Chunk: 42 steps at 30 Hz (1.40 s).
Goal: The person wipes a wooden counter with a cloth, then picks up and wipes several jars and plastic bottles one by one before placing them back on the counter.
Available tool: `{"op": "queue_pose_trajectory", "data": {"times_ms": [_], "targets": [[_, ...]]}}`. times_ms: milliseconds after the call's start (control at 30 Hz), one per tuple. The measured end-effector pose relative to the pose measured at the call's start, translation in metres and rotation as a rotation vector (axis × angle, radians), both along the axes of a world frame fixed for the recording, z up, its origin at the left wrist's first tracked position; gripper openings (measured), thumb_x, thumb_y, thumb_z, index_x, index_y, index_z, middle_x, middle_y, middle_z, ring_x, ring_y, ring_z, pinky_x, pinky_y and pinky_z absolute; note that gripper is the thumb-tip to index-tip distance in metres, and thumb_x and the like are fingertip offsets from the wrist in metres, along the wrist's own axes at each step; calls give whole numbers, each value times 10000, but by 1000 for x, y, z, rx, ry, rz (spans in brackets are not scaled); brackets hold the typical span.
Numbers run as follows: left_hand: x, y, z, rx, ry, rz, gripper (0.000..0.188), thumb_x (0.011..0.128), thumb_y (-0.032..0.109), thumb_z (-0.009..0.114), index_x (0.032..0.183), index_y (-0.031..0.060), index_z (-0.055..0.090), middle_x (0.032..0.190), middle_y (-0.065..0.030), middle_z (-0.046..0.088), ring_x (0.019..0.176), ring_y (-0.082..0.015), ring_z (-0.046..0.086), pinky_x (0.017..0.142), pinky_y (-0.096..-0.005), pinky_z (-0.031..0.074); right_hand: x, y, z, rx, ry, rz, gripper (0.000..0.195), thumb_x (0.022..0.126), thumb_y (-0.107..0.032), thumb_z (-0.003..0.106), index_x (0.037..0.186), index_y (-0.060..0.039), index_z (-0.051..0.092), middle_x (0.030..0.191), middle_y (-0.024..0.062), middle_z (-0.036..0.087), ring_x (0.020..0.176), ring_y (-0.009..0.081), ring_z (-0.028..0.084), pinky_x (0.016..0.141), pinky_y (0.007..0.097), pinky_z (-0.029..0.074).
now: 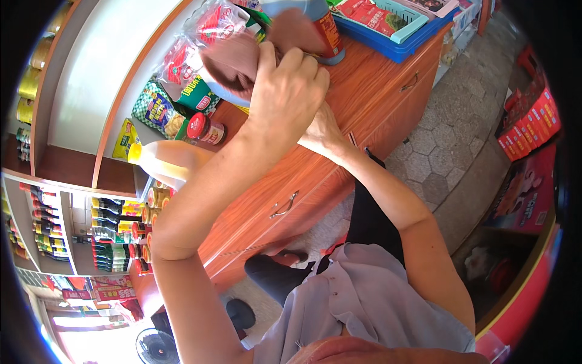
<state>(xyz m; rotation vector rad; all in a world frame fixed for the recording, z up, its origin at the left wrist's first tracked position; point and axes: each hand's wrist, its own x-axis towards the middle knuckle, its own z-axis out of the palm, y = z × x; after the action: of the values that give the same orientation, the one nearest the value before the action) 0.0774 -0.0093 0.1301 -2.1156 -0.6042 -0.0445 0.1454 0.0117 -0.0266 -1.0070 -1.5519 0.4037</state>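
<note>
My left hand (291, 86) is closed on a bunched brown cloth (234, 59), whose blurred folds spread on both sides of the knuckles. Close below it is my right hand (323, 129); its fingers are hidden behind the left, so its hold cannot be told. Both hands are above a wooden cabinet top (363, 86). Behind the cloth stands a large container with a red and orange label (331, 34). A red-lidded jar (207, 128) stands left of the hands, and a yellow-capped bottle (166, 159) is partly covered by my left forearm.
Bagged goods (157, 109) line the back of the cabinet top. A blue tray (400, 53) holding a light-blue basket (411, 28) is at the right. Shelves of bottles (111, 236) stand at the left. Red boxes (529, 123) are beyond the tiled floor, and a fan (159, 348) is at lower left.
</note>
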Motion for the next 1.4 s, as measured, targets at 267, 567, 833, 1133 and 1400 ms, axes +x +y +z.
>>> {"op": "queue_pose_trajectory", "data": {"times_ms": [267, 567, 833, 1133, 1400], "targets": [[-82, 50, -55, -90, -1066, -538, 520, 960, 117, 641, 1437, -4, 472, 1442, -186, 502, 1328, -294, 493, 1141, -419, 372, -3, -7, 13, 204, 152, -43, 951, 697, -218, 919, 1478, -73, 397, 1314, 187, 572, 1235, 389, 567, 1046, 495, 479], [-73, 34, -36, -122, -793, -679, 435, 814, 305, 750, 1131, 32, 634, 1200, -171, 601, 1199, -417, 565, 1056, -530, 426, -4, -1, 6, 149, 173, -40, 955, 705, -242, 919, 1474, -21, 397, 1368, 224, 559, 1270, 393, 562, 1075, 482, 464], [-95, 32, -24, -326, -915, -488, 381, 872, 150, 700, 1214, 10, 610, 1188, -182, 657, 1147, -401, 607, 1017, -461, 481, -14, -1, 10, 139, 138, -105, 969, 730, -264, 920, 1488, -16, 370, 1395, 236, 545, 1312, 374, 553, 1096, 474, 464], [-155, -40, -92, -802, -497, -353, 198, 813, 235, 746, 912, 108, 631, 824, -85, 652, 745, -297, 674, 657, -430, 552, -10, 19, 24, 4, 88, -85, 990, 765, -307, 893, 1517, -3, 323, 1405, 269, 570, 1302, 397, 586, 1082, 461, 492], [-198, -94, -120, -689, -648, -224, 511, 628, 199, 815, 1112, 111, 677, 1109, -63, 649, 1035, -278, 629, 853, -421, 500, -6, 77, 19, 73, 48, -199, 922, 774, -252, 915, 1473, 13, 374, 1359, 227, 604, 1227, 302, 621, 1054, 414, 505]]}}
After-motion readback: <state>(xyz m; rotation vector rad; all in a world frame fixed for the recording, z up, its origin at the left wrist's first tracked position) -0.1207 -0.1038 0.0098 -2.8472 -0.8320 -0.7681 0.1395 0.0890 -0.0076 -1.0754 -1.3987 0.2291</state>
